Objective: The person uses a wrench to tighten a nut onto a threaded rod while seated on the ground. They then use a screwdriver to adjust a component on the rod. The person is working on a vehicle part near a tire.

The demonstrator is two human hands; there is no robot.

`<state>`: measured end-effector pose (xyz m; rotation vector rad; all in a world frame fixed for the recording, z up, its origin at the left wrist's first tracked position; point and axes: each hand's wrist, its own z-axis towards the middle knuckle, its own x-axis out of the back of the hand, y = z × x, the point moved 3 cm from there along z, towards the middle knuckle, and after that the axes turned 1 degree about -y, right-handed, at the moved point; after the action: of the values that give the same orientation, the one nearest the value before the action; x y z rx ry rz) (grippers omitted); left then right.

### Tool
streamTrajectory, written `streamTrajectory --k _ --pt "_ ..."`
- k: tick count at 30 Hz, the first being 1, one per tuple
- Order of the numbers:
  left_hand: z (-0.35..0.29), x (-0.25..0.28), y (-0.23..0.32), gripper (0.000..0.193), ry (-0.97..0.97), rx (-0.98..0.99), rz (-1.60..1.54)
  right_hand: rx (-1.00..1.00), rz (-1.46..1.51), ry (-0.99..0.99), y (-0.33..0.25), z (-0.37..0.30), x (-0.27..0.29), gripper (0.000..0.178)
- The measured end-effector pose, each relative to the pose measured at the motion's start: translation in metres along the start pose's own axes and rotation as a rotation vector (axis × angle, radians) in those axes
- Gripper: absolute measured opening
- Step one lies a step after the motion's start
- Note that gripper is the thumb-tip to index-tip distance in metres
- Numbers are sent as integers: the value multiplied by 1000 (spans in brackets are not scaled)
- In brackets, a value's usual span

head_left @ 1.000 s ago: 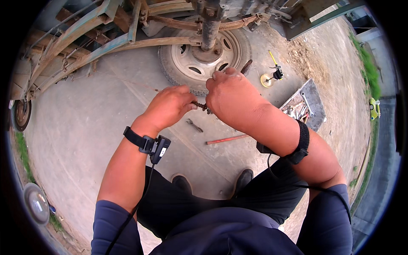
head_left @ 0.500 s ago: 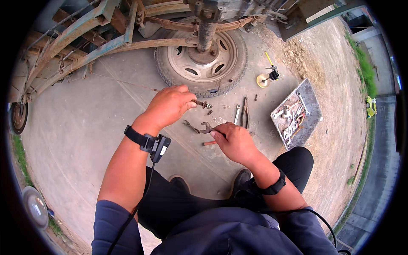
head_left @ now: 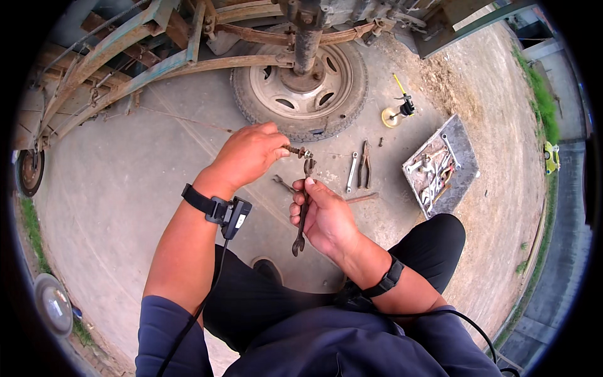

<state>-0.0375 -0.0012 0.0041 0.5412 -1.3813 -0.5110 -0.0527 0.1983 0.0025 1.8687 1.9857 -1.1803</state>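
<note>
My left hand (head_left: 248, 151) is closed around a rusty threaded rod (head_left: 293, 149), whose end sticks out to the right of my fingers. Nuts (head_left: 307, 154) sit on that end. In my right hand (head_left: 326, 217) is a dark double open-end wrench (head_left: 304, 213), gripped at its middle and pointing away from me. Its far jaw is right at the nuts; whether it fits around one I cannot tell. On the ground behind my right hand lies another dark wrench (head_left: 281, 181), partly hidden, and a reddish-brown handle (head_left: 363, 198).
A wheel (head_left: 301, 88) lies under a rusty frame (head_left: 169, 69) ahead. To the right are a small wrench (head_left: 352, 173), pliers (head_left: 363, 166), a bolt (head_left: 380, 142), an oil can (head_left: 391, 117) and a metal tray (head_left: 461, 182) of tools.
My right hand has turned over and swung the wrench from pointing left to pointing away, bringing its jaw up to the nuts. My left hand keeps its hold on the rod, nearly unmoved.
</note>
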Motion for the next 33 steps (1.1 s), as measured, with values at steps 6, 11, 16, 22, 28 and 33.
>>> streamTrajectory --k 6,11,16,22,28,33 --pt "0 0 2 17 13 16 -9 5 44 14 2 4 -13 26" --pt "1 0 4 16 10 20 -2 2 157 0 4 6 -20 27" --pt "0 0 3 16 -9 29 6 2 199 -7 0 5 -35 29" --pt "-1 1 3 17 0 16 13 15 121 -28 0 8 -29 31" --pt "-2 5 5 16 24 -9 14 137 -350 -134 -5 28 18 28" --pt "-5 0 4 15 1 -2 -14 523 -1460 -161 -74 41 42 22"
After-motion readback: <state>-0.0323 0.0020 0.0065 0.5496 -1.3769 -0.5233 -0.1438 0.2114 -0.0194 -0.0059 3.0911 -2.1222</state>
